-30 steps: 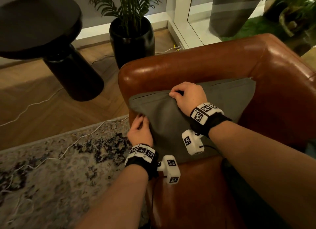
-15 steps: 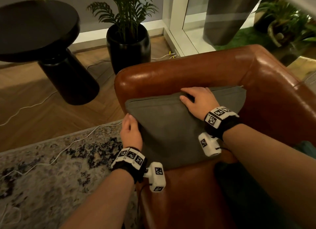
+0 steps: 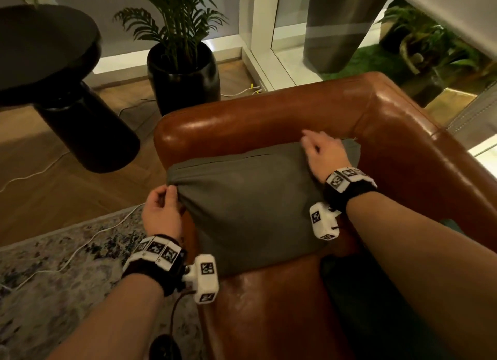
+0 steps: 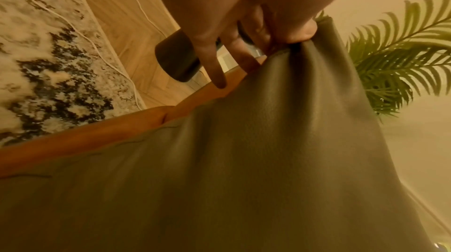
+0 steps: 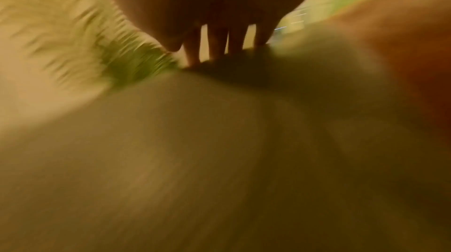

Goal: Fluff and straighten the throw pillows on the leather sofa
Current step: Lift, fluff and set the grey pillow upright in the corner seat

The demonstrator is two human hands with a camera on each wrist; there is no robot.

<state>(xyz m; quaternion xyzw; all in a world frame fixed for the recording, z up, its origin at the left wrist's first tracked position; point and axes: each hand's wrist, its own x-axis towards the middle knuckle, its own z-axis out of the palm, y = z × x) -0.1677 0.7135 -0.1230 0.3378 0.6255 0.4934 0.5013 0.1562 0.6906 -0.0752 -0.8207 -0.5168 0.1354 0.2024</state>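
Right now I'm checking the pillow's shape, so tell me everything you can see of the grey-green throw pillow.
The grey-green throw pillow is a square, matte fabric cushion with a seam along its top edge. It leans tilted against the sofa's brown leather armrest, its lower edge on the seat. The left hand pinches its upper left corner, bunching the cloth into folds; the right hand rests on its top edge near the right corner.

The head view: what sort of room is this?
Most likely a home living room: a brown leather sofa with a grey throw pillow, a patterned rug on wood flooring, and a potted palm beside it.
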